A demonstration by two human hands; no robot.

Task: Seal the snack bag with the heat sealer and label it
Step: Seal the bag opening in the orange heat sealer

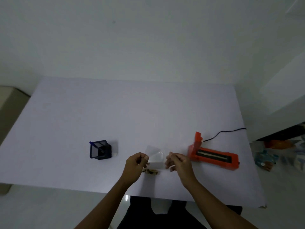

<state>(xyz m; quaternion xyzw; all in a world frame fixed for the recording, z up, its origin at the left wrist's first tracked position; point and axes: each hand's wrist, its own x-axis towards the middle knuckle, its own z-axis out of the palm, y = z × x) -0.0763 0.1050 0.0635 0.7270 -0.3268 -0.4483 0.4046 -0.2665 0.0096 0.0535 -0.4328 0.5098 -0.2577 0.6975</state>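
Observation:
A clear plastic bag (156, 156) is held just above the white table (82, 116), between my two hands. My left hand (137, 164) pinches the bag's left edge and my right hand (177, 161) pinches its right edge. A small heap of brown snack pieces (150, 171) lies on the table below the bag, beside my left hand. The orange heat sealer (213, 156) sits to the right of my right hand with its lid raised and its sealing strip showing. A black mesh pen holder (100, 149) with a blue pen stands to the left.
A small white pad or label (115, 154) lies against the pen holder's right side. The sealer's black cord (224, 133) runs off toward the table's right edge. Colourful packets (280, 154) lie on the floor at the right. The near table edge is close to my body.

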